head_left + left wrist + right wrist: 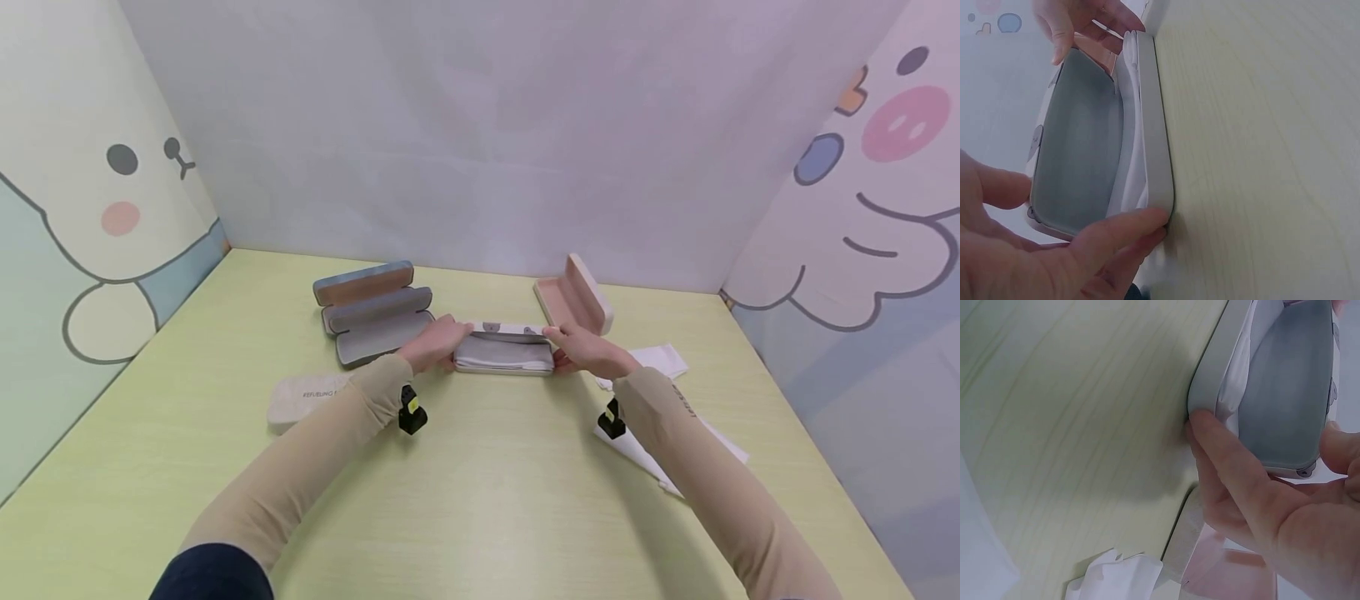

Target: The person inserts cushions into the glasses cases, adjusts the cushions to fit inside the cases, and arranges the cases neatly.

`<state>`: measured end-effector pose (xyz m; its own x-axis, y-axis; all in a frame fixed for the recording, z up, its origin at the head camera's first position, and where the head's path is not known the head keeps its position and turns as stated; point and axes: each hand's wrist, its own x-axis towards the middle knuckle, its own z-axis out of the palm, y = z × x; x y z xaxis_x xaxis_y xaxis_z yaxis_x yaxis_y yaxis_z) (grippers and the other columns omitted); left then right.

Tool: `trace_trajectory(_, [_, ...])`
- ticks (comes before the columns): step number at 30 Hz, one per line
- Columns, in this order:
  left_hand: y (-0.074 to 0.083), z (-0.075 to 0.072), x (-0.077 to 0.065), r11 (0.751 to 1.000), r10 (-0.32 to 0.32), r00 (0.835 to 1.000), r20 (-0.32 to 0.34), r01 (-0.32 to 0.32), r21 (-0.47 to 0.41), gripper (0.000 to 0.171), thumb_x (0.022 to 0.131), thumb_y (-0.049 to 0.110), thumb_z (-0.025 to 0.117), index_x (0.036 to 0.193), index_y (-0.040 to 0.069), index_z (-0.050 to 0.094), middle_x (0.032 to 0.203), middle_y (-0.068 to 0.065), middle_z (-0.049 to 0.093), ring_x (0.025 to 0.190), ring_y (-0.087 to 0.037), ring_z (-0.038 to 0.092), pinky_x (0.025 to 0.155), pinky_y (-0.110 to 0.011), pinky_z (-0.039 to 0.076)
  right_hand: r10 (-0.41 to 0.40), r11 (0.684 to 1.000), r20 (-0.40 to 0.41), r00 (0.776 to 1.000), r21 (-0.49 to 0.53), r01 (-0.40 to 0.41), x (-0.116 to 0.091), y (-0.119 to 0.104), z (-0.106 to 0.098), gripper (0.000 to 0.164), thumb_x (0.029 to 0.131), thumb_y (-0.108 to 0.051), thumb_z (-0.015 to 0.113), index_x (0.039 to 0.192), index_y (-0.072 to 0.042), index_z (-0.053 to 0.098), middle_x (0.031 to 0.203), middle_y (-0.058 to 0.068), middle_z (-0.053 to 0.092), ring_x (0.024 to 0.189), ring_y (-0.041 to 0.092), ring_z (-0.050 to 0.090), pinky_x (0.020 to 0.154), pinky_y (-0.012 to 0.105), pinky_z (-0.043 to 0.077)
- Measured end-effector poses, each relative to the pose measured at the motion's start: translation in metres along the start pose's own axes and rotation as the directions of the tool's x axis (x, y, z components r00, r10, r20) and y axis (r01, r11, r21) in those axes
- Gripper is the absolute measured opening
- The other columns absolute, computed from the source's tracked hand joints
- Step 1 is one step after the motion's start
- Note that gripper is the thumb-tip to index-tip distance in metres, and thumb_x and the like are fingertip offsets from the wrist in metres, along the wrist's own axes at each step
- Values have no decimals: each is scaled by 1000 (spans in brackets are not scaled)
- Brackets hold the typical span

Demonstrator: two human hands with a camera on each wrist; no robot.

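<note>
In the head view a pale glasses case (504, 372) sits at the middle of the table, its lid partly raised over a grey lining. Inside its base lies a folded white cloth (1134, 137). My left hand (437, 342) grips the left end, thumb at the lid's edge and fingers along the base. At the other end my right hand (588, 350) holds the case the same way, thumb on the lid and fingertips low on the base's corner. Small grey printed figures show on the lid's outside.
Open glasses cases (378, 337) with grey and brown linings stand at the back left. A closed pale case (300, 404) with lettering lies in front of them. An open pink-lined case (573, 300) is at the back right. White cloths (662, 358) lie beside and under my right forearm.
</note>
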<state>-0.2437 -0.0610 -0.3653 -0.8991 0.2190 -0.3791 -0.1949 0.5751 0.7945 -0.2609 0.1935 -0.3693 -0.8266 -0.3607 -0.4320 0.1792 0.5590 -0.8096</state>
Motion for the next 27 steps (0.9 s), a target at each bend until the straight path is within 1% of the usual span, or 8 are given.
trace_trajectory(3, [0, 1, -1, 1000, 6, 1000, -13, -6, 8, 55, 101, 29, 33, 143, -7, 28, 139, -19, 39, 110, -30, 49, 84, -32, 46, -1, 1000, -1, 1000, 2, 1, 0, -1, 1, 46, 105, -30, 30, 131, 9, 26, 128, 27, 39, 108, 31, 53, 97, 44, 49])
trace_trajectory(7, [0, 4, -1, 1000, 17, 999, -38, -16, 27, 55, 101, 28, 32, 142, -8, 30, 138, -20, 40, 106, -28, 48, 82, -32, 47, -2, 1000, -2, 1000, 1, 2, 0, -1, 2, 42, 105, -28, 30, 127, 8, 28, 126, 27, 41, 107, 30, 54, 97, 44, 50])
trace_trajectory(14, [1, 5, -1, 999, 15, 999, -41, -13, 42, 55, 100, 28, 33, 143, -7, 29, 139, -19, 40, 106, -26, 45, 84, -31, 44, -10, 1000, 4, 1000, 6, 10, 0, 1, 1, 39, 106, -28, 31, 123, 7, 30, 125, 26, 43, 108, 30, 54, 98, 45, 49])
trace_trajectory(22, [0, 4, 0, 998, 24, 999, -44, -21, 58, 50, 99, 27, 34, 135, -7, 38, 124, -17, 45, 92, -23, 45, 72, -29, 40, -18, 1000, 10, 1000, 4, 18, -4, 0, 0, 37, 105, -28, 32, 117, 7, 32, 121, 24, 44, 106, 29, 54, 98, 45, 49])
trace_trajectory(24, [0, 4, 0, 998, 22, 999, -43, -20, 57, 50, 99, 28, 34, 135, -7, 38, 125, -17, 44, 93, -24, 45, 73, -29, 41, -18, 1000, 10, 1000, 3, 18, -4, 0, 0, 37, 105, -28, 33, 118, 7, 33, 120, 24, 43, 106, 29, 54, 97, 45, 49])
trace_trajectory(27, [0, 4, -1, 999, 11, 999, -38, -10, 32, 52, 100, 27, 33, 139, -7, 34, 130, -17, 43, 99, -24, 44, 77, -31, 42, -16, 1000, 14, 1000, 8, 15, -3, 1, 0, 37, 105, -28, 33, 118, 7, 33, 120, 23, 44, 105, 29, 54, 97, 45, 49])
